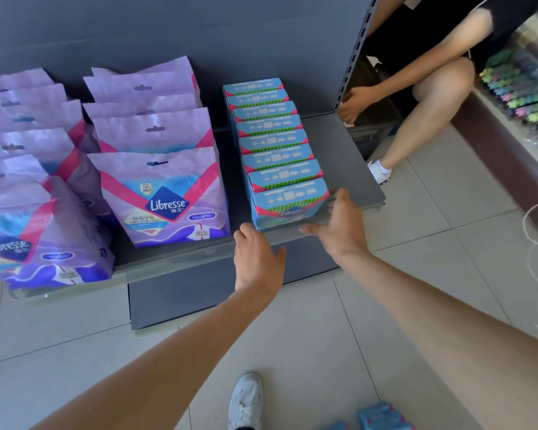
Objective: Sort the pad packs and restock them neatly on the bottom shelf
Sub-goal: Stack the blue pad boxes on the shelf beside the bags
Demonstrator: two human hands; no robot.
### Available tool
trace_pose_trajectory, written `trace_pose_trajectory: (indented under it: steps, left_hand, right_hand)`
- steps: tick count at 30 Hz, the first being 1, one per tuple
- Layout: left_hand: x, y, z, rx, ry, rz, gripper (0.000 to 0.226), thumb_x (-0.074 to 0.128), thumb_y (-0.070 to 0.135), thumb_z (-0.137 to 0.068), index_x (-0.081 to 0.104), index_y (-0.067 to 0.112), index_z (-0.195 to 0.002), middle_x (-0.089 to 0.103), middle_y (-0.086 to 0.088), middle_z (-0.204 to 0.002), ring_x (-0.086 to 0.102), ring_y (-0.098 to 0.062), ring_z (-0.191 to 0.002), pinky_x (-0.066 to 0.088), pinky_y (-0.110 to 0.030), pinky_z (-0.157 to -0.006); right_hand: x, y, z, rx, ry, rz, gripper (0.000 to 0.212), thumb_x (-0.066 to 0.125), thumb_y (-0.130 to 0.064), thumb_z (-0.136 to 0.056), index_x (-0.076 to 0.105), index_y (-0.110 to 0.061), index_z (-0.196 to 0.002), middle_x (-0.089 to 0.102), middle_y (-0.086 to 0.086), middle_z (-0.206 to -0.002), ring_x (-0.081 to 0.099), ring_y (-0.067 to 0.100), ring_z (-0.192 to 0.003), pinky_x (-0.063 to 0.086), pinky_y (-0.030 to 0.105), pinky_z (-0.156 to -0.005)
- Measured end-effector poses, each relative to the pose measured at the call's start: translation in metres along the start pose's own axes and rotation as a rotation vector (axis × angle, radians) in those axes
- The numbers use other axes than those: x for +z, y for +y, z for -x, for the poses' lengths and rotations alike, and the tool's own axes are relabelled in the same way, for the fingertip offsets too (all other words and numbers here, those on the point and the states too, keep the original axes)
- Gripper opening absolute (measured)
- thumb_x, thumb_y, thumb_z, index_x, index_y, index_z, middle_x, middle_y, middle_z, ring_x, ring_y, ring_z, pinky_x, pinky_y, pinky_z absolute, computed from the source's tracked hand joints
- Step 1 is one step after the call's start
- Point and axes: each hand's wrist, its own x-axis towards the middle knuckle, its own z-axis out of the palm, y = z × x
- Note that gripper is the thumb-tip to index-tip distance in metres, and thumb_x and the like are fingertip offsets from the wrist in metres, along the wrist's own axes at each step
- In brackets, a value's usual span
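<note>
Pad packs (pixel 277 150), blue row on shelf (pixel 339 144); my right hand (pixel 339 225) lays straight fingers against the front one, left hand (pixel 257 259) loosely curled, empty.

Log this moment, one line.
left hand open, near front blue pack; right hand open, touching it; blue row on shelf; purple bags alongside

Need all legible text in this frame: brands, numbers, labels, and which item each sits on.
"Libresse": front purple pack, middle row.
"20%": small badge above the logo on that same pack.
"XL": lower left of that same pack.
"Libresse": front purple pack, left row.
Chinese print and small labels on the purple packs: too blurred to read.
Blue packs: print on top too blurred to read.
</note>
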Motion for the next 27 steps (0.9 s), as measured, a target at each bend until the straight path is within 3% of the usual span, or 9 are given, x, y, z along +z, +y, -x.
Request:
trace_pose_trajectory:
  steps: [3, 6, 9, 13, 18, 23, 27]
  left_hand:
    - [0.01, -0.004, 0.015, -0.006, -0.037, -0.06, 0.042, 0.063, 0.022, -0.089, 0.039, 0.003, -0.118, 0.043, -0.014, -0.125, 0.047, -0.035, -0.117, 0.039, -0.038, -0.093]
    - [0.026, -0.01, 0.034, 0.057, -0.097, -0.165, 0.04, 0.06, 0.021, -0.091, 0.038, 0.001, -0.119, 0.043, -0.016, -0.124, 0.046, -0.035, -0.116, 0.039, -0.039, -0.095]
    - [0.047, -0.018, 0.06, 0.167, -0.181, -0.318, 0.033, 0.054, 0.018, -0.094, 0.038, 0.002, -0.118, 0.045, -0.016, -0.121, 0.048, -0.033, -0.111, 0.039, -0.035, -0.087]
    - [0.089, -0.033, 0.1, 0.268, -0.318, -0.486, 0.031, 0.053, 0.019, -0.095, 0.039, 0.004, -0.118, 0.047, -0.015, -0.12, 0.051, -0.03, -0.108, 0.039, -0.032, -0.082]
    - [0.164, -0.067, 0.154, 0.346, -0.471, -0.645, 0.039, 0.05, 0.02, -0.096, 0.035, 0.003, -0.128, 0.045, -0.015, -0.126, 0.049, -0.03, -0.115, 0.044, -0.034, -0.093]
    - [0.235, -0.115, 0.201, 0.377, -0.644, -0.753, 0.041, 0.051, 0.02, -0.095, 0.035, 0.001, -0.127, 0.044, -0.016, -0.127, 0.049, -0.03, -0.116, 0.042, -0.034, -0.094]
    - [0.287, -0.159, 0.219, 0.367, -0.75, -0.83, 0.04, 0.051, 0.021, -0.095, 0.035, 0.001, -0.126, 0.045, -0.015, -0.126, 0.05, -0.03, -0.115, 0.042, -0.034, -0.093]
  right_hand:
    - [-0.019, 0.018, 0.022, -0.021, -0.027, 0.186, 0.076, 0.085, -0.02, -0.069, 0.042, -0.005, -0.13, 0.053, 0.012, -0.129, 0.049, 0.028, -0.121, 0.042, 0.034, -0.094]
    - [-0.043, 0.043, 0.054, -0.142, -0.098, 0.451, 0.062, 0.071, -0.03, -0.084, 0.041, -0.009, -0.133, 0.049, 0.007, -0.129, 0.045, 0.027, -0.12, 0.043, 0.037, -0.09]
    - [-0.063, 0.079, 0.095, -0.242, -0.185, 0.647, 0.05, 0.059, -0.036, -0.091, 0.043, -0.01, -0.131, 0.048, 0.004, -0.126, 0.044, 0.025, -0.117, 0.044, 0.034, -0.086]
    - [-0.076, 0.138, 0.16, -0.243, -0.264, 0.712, 0.054, 0.049, -0.037, -0.095, 0.038, -0.009, -0.14, 0.045, 0.005, -0.137, 0.041, 0.024, -0.126, 0.038, 0.031, -0.098]
    - [-0.063, 0.222, 0.248, -0.161, -0.365, 0.729, 0.049, 0.049, -0.035, -0.094, 0.045, -0.006, -0.133, 0.05, 0.01, -0.132, 0.044, 0.029, -0.124, 0.039, 0.035, -0.101]
    - [-0.021, 0.305, 0.334, 0.018, -0.455, 0.624, 0.046, 0.061, -0.031, -0.086, 0.057, 0.001, -0.12, 0.061, 0.017, -0.115, 0.056, 0.036, -0.109, 0.048, 0.044, -0.092]
    - [0.027, 0.351, 0.392, 0.328, -0.429, 0.413, 0.052, 0.049, -0.035, -0.095, 0.042, -0.005, -0.136, 0.048, 0.01, -0.134, 0.044, 0.03, -0.124, 0.041, 0.037, -0.096]
